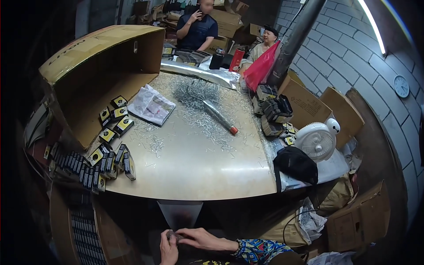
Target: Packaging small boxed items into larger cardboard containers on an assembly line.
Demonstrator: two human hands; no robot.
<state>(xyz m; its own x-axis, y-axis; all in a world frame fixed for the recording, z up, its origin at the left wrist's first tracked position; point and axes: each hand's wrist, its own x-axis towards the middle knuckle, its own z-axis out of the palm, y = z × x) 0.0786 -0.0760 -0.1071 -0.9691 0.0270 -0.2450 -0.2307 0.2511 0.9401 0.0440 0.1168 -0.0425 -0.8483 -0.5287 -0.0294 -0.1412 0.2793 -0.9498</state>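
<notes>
Both hands are low at the picture's bottom edge, below the near rim of the metal table point(194, 176). My left hand point(168, 250) is cupped around a small greyish bundle point(173, 236), too small to identify. My right hand point(201, 239) reaches in from the right on a patterned sleeve, and its fingertips pinch the same bundle. A clear plastic sleeve point(180, 212) hangs from the table edge just above the hands. Farther up the table lie a heap of small metal pins point(196, 93) and a silver rod with a red tip point(219, 117).
A big cardboard box point(101, 75) lies on its side at left, with several small black-and-yellow boxes point(108, 161) spilling out. A packet of papers point(151, 105), a white fan point(317, 140), a black bag point(296, 164) and cartons at right. Two people sit across the table.
</notes>
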